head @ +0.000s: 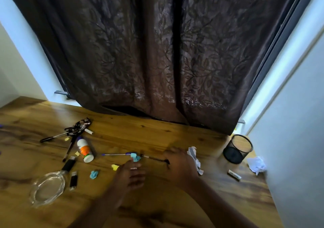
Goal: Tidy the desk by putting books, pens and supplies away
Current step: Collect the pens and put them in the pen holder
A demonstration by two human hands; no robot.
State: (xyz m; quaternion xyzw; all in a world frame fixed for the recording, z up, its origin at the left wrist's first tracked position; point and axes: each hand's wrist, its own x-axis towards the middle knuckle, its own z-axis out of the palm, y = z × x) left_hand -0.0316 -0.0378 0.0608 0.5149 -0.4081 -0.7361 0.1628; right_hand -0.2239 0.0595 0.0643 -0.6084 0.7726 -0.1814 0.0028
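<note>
My left hand (130, 173) hovers low over the wooden desk (157, 135), fingers loose, its tips just short of a crumpled blue paper scrap (135, 157). It holds nothing. My right hand (180, 164) lies palm down with fingers stretched, its thumb side at the end of a black pen (154, 158). A blue pen (117, 154) lies in line with it to the left. A black mesh pen holder (237, 149) stands at the right. Both hands are motion-blurred.
A glue bottle (85, 150), another dark pen (69, 148), a yellow scrap (114, 167), a second blue scrap (94, 174), a glass ashtray (48, 187) and two lighters (73, 180) lie left. Crumpled white papers (194, 157) (256, 164) and an eraser (234, 174) lie right. A brown curtain (157, 52) hangs behind.
</note>
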